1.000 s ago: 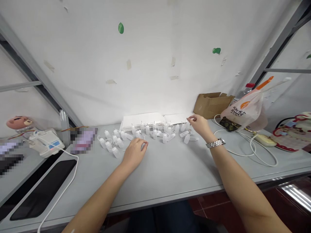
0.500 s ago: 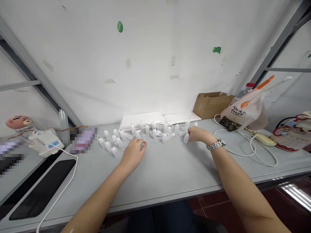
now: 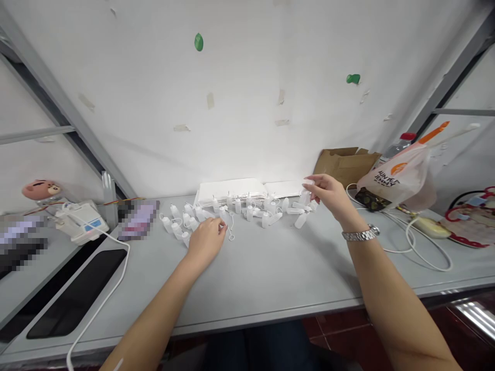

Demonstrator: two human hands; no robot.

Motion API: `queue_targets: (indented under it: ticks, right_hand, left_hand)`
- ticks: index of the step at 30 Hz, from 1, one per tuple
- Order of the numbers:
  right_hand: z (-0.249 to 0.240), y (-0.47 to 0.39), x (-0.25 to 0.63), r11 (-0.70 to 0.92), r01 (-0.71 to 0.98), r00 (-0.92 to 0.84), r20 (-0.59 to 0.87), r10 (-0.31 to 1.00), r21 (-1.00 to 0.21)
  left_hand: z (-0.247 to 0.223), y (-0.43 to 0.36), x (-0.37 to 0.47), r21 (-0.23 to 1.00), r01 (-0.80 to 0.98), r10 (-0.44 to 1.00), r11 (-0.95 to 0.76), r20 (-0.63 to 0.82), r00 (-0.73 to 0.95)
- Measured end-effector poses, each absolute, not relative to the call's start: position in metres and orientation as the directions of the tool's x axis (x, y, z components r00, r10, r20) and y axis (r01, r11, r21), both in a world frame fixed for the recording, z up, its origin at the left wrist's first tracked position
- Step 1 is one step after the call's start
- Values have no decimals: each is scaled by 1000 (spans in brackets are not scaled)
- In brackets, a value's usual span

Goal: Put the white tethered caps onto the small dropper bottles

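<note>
My left hand (image 3: 207, 238) rests low over the table with its fingers curled in a pinch. From its fingertips hangs a thin white cap strap (image 3: 231, 230) with a small ring at its end. My right hand (image 3: 328, 195) is raised above the right end of the bottle group, pinching a small translucent squeeze bottle (image 3: 305, 196) between thumb and fingers. Just below it, another squeeze bottle (image 3: 300, 221) lies tilted on the table. Several capped bottles (image 3: 177, 230) stand beside my left hand. More bottles (image 3: 265, 220), some upright and some lying, spread between my hands.
White paper stacks (image 3: 232, 189) lie against the wall behind the bottles. At the right are a cardboard box (image 3: 344, 166), a plastic bag (image 3: 394, 178) and a looped white cable (image 3: 410, 251). A black phone-like slab (image 3: 77, 293) and a white power strip (image 3: 83, 222) lie left.
My right hand has risen from the table with a bottle in its fingers. My left hand stays low beside the bottles, and the strap's ring now shows clearly. The view has shifted slightly.
</note>
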State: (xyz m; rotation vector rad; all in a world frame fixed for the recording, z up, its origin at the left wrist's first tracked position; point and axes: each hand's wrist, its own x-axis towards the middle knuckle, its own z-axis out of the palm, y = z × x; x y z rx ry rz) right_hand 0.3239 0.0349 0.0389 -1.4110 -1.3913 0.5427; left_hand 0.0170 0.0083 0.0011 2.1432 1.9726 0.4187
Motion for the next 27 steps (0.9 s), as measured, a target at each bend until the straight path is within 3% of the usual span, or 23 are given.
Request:
queue_targets:
  ticks: [2, 4, 8, 12, 21, 27]
  right_hand:
    - [42, 31, 314, 314, 163, 138, 337, 932, -935]
    - [40, 28, 302, 304, -50, 34, 302, 953, -951]
    - [27, 21, 271, 169, -243, -175, 215, 961, -955]
    - [15, 11, 245, 45, -252, -339, 132, 931, -967]
    - [5, 4, 227, -36, -190, -308, 24, 951, -981]
    - [5, 4, 226, -60, -213, -287, 4, 958, -975]
  left_hand:
    - [4, 8, 13, 301, 951, 997, -78, 30, 73]
    - [5, 9, 10, 269, 961, 997, -67, -8, 72]
    - [7, 8, 7, 245, 968, 996, -51, -64, 69]
    - [7, 8, 5, 280, 958, 992, -60, -93, 90]
    - [-3, 11, 5, 278, 955, 991, -106, -45, 123]
    - [-14, 13, 12, 452, 873, 977, -182, -15, 211]
